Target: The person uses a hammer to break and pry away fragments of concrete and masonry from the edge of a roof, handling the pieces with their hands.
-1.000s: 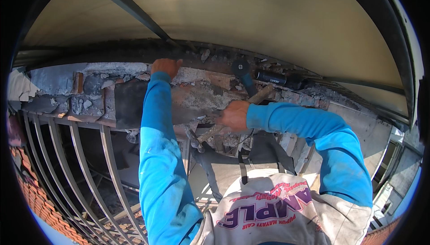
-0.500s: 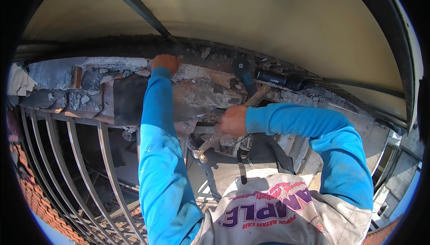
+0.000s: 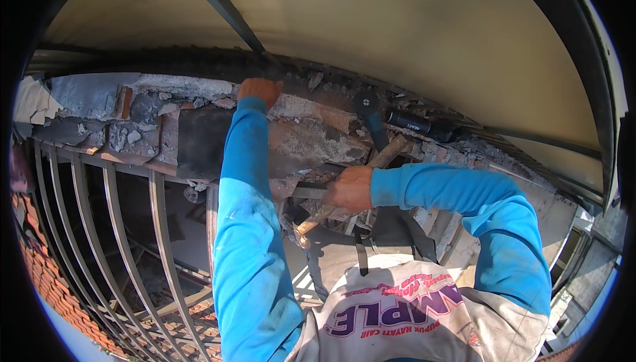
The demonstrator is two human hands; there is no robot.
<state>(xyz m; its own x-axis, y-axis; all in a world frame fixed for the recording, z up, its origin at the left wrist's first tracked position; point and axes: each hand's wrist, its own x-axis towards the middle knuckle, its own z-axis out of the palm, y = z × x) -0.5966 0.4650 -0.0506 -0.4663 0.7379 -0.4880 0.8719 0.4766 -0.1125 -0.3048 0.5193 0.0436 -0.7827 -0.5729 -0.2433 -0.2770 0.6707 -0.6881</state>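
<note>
My left hand (image 3: 260, 92), its fingers curled, is at the upper edge of the broken masonry wall (image 3: 308, 140), under the sheet roofing. What lies beneath its fingers is hidden. Closer to my body, my right hand (image 3: 351, 188) is closed over the middle of a rough wooden pole (image 3: 387, 153) that slants from upper right to lower left. A metal bar (image 3: 308, 191) ends right beside those fingers. Beyond the pole lies a dark-headed power tool (image 3: 368, 107), seemingly an angle grinder, with a black cylinder (image 3: 407, 122) to its right.
Translucent roofing (image 3: 371, 31) on a dark metal beam (image 3: 225, 7) hangs low over the wall. Rubble (image 3: 129, 133) and a dark flat sheet (image 3: 202, 143) cover its left part. Metal railing bars (image 3: 122, 243) curve down at left above a drop, with roof tiles (image 3: 50, 276) below.
The whole view has shifted slightly, so the scene sits a little farther right. Both hands keep nearly the same places on the wall and pole.
</note>
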